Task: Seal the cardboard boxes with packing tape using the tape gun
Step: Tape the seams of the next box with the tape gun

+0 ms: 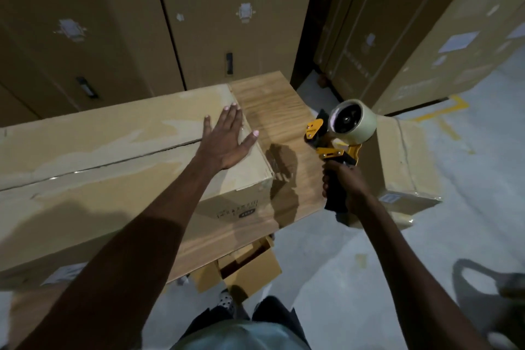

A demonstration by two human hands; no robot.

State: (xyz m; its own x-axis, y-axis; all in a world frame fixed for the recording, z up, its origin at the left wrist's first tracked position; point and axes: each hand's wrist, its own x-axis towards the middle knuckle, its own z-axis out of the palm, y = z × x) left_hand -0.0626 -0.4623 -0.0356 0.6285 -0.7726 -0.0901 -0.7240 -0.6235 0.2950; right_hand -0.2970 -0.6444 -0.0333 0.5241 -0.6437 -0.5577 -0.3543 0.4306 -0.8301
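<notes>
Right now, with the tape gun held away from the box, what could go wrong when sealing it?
The long cardboard box shows a gaping centre seam; tape may bridge it badly unless the flat left hand presses the flaps together. The yellow-and-black tape gun, gripped by the right hand, hangs off the box, so its start could land crooked.

Viewpoint: head-worn, above the wooden table.
Direction: forward and steeply down.
Range: close, at arm's length.
Lens: wide-angle, edges bowed.
Views: one only.
</notes>
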